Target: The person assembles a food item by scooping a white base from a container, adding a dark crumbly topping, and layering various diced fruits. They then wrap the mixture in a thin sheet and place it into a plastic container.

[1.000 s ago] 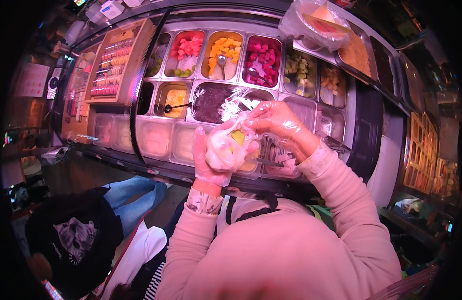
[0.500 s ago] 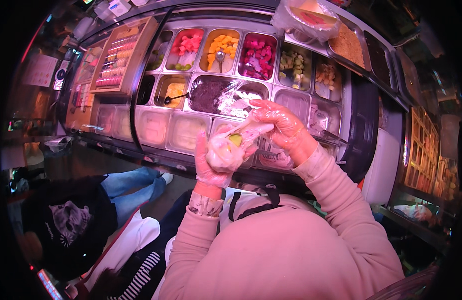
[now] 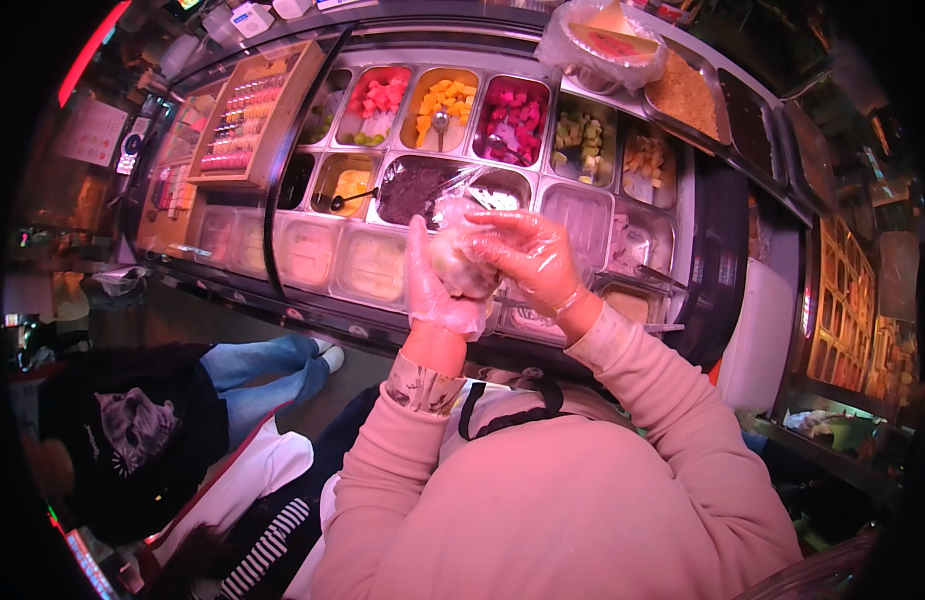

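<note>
In the middle, above the front trays, my left hand (image 3: pixel 440 298) cups a soft whitish dough ball (image 3: pixel 462 265). Its thumb side and palm wrap around the underside. My right hand (image 3: pixel 539 258) pinches the upper right side of the ball, its fingers bent over the dough. Both hands wear clear plastic gloves. What lies inside the dough is hidden by the fingers. Just beyond the hands is a metal tray of dark purple filling (image 3: pixel 410 190), partly under shiny film.
Behind stand trays of red fruit cubes (image 3: pixel 382 92), mango cubes (image 3: pixel 448 98), magenta fruit (image 3: pixel 512 118) and green fruit (image 3: pixel 572 135). A wooden rack (image 3: pixel 257 110) is at left. A bag-lined bowl (image 3: pixel 602 45) and crumb tray (image 3: pixel 687 95) are far right. Another person (image 3: pixel 132 430) is at lower left.
The dough, which was stretched wide with a green fruit piece showing, is now gathered into a ball. My right hand has moved left and down onto it; the green piece is out of sight.
</note>
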### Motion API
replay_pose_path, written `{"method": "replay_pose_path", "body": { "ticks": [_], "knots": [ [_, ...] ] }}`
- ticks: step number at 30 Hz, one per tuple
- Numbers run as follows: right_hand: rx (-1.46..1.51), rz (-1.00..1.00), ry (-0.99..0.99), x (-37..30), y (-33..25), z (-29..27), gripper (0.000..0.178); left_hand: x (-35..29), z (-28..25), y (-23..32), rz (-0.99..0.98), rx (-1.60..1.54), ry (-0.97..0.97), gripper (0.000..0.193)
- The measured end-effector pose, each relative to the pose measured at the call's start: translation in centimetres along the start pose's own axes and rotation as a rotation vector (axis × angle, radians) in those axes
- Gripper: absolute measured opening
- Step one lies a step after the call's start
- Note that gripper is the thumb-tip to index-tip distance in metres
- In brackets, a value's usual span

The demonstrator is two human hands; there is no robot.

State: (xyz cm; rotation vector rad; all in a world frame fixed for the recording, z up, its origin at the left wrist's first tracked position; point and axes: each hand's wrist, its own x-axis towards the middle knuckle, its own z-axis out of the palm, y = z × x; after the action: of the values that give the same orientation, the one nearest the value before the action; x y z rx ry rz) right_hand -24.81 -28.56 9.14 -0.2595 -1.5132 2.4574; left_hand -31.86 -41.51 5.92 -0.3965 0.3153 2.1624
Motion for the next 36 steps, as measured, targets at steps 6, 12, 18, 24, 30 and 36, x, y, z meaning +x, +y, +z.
{"method": "replay_pose_path", "body": {
  "ticks": [6, 12, 18, 24, 30, 36],
  "knots": [
    [0.480, -0.089, 0.000, 1.0, -6.2, -0.3, 0.032, -6.5, 13.1, -1.3, 0.163, 0.304, -0.111, 0.087],
    [0.471, 0.100, 0.160, -1.7, -5.3, -0.8, 0.026, -2.3, 5.7, -2.2, 0.081, 0.102, -0.279, 0.090],
    [-1.083, -0.672, -0.067, -6.1, -5.3, -4.5, 0.030, 1.9, 1.0, -5.9, -0.005, -0.061, 0.003, 0.054],
    [-0.976, -0.866, 0.216, -6.7, -4.9, -7.5, 0.066, 1.2, 6.0, -11.0, -0.006, -0.046, 0.001, 0.050],
    [-0.990, -0.954, 0.150, -7.9, -8.3, -7.8, 0.039, 0.7, 6.5, -15.6, -0.097, -0.112, -0.167, 0.036],
    [-0.891, -0.891, 0.263, -8.8, -9.3, -9.0, 0.027, 0.9, 7.1, -18.1, 0.061, 0.016, -0.175, 0.041]
  ]
}}
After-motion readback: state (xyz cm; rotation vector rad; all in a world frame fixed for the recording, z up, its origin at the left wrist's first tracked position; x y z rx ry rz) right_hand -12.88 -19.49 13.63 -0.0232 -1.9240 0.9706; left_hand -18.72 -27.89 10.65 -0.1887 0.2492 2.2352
